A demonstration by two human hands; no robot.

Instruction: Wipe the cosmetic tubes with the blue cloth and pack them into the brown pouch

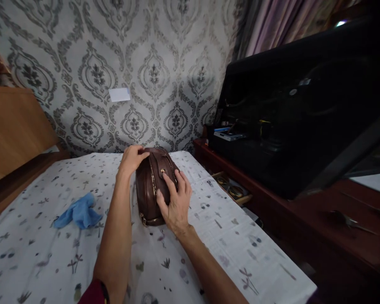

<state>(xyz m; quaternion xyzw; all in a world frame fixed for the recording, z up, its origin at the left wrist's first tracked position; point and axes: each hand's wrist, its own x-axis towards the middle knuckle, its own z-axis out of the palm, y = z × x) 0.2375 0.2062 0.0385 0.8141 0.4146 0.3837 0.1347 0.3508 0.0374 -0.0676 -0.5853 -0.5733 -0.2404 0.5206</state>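
Observation:
A dark brown leather bag [145, 185] with gold zippers and a round gold stud lies on a white patterned cloth. My left hand [132, 161] grips its far left end, thumb on top and the other fingers partly hidden behind the edge. Over the near right part of the bag is my right hand [179, 198], its fingers apart and touching the leather around the flap below the stud. To the left of my left forearm, a crumpled blue cloth [79, 212] rests on the patterned cloth [50, 257].
On the right a big black television-like panel [272, 105] leans above a dark red wooden cabinet [329, 211]. An open drawer [232, 188] holds round gold items. Scissors [351, 221] lie on the cabinet. A wooden board [15, 131] stands at left, and patterned wallpaper [155, 76] covers the back wall.

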